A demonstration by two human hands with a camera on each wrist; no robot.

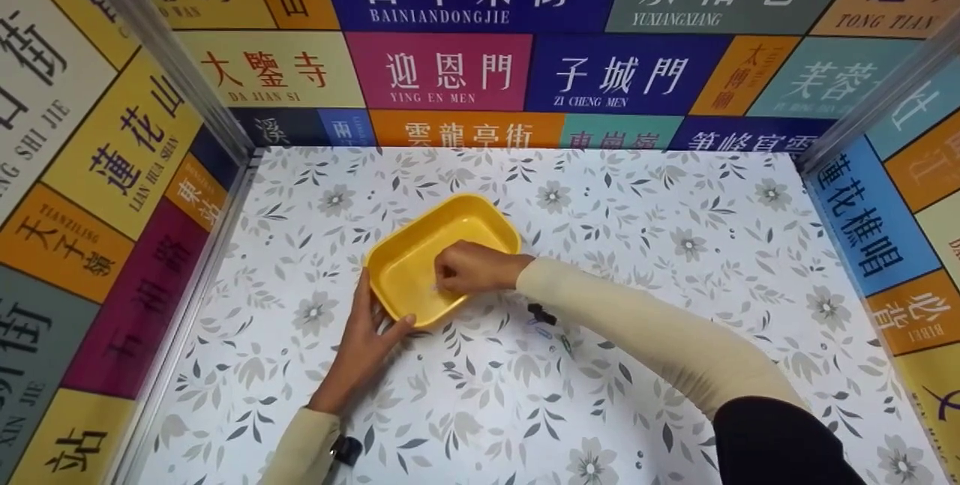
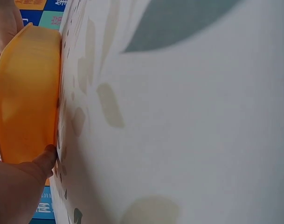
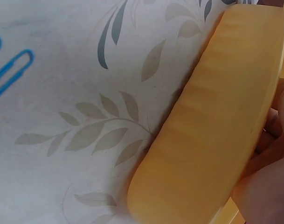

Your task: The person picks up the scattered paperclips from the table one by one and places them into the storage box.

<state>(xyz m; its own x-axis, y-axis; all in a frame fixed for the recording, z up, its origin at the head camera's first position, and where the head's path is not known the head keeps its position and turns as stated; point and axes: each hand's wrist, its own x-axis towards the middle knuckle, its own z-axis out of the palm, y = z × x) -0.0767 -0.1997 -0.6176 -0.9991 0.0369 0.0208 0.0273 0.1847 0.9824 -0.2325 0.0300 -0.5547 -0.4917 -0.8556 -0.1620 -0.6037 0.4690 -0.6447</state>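
Note:
A yellow rectangular plastic box (image 1: 409,249) stands at a slant on the patterned tabletop. My left hand (image 1: 367,339) holds its near left corner, the thumb on the near side and the fingers along the left side. Over the near rim reaches my right hand (image 1: 476,267), its fingers bent down inside the box. A tiny pale thing (image 1: 435,288) shows by those fingertips, too small to name; whether they pinch it is unclear. The right wrist view shows the box's outer wall (image 3: 202,121) hiding the fingertips.
Right of the box, beside the right forearm, lie small black clips (image 1: 541,313), a blue paper clip (image 1: 544,333) and a green paper clip (image 1: 566,345). Lettered panels (image 1: 442,69) wall the table (image 1: 675,200) at the back and sides.

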